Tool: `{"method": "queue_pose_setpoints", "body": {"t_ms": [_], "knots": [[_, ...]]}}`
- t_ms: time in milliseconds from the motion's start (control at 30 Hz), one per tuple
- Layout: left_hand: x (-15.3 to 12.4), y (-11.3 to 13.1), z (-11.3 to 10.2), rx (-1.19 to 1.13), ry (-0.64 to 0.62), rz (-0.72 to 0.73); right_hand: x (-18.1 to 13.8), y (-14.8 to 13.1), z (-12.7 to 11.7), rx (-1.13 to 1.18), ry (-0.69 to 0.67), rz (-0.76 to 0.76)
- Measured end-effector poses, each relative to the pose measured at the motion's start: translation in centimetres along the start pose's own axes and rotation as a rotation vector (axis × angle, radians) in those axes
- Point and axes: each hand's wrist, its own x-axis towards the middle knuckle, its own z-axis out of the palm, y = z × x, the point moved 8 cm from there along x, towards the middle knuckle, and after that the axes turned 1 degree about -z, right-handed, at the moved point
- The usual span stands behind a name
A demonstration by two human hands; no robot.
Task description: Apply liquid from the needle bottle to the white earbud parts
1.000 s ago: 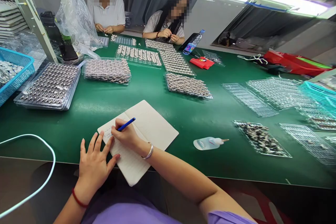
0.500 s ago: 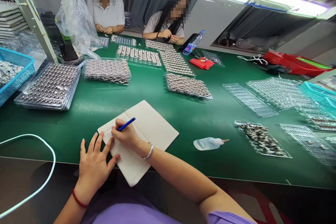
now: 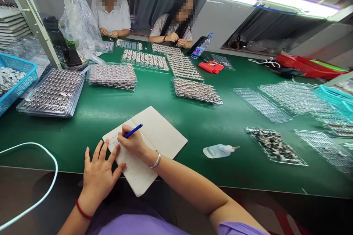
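Note:
An open notebook lies at a slant on the green table, its near corner reaching past the front edge. My right hand is closed round a blue pen and rests on the left page, where a few handwritten lines show. The pen's tip is hidden behind the fingers. With fingers spread, my left hand lies flat at the notebook's left edge, thumb and fingertips touching the page. To the right of the notebook a clear squeeze bottle lies on its side.
Trays of small metal parts stand at the left, near a blue basket. More filled trays lie ahead. A tray of dark parts and clear trays lie right. Two people sit opposite. A white cable loops at left.
The camera view has shifted very slightly. My right hand has moved a touch to the right on the page with the pen; my left hand stays in place.

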Motion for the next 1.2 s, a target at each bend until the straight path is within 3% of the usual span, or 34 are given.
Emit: {"method": "queue_pose_setpoints", "body": {"t_ms": [367, 733, 1200], "knots": [[1.0, 1.3, -0.2, 0.031, -0.028, -0.082, 0.2, -0.1, -0.3, 0.004, 0.013, -0.003], [0.9, 1.2, 0.3, 0.057, -0.024, -0.084, 0.1, -0.1, -0.1, -0.017, -0.016, 0.003], [0.7, 1.3, 0.1, 0.038, -0.022, -0.081, 0.6, 0.4, -1.1, -0.016, 0.051, 0.016]]}}
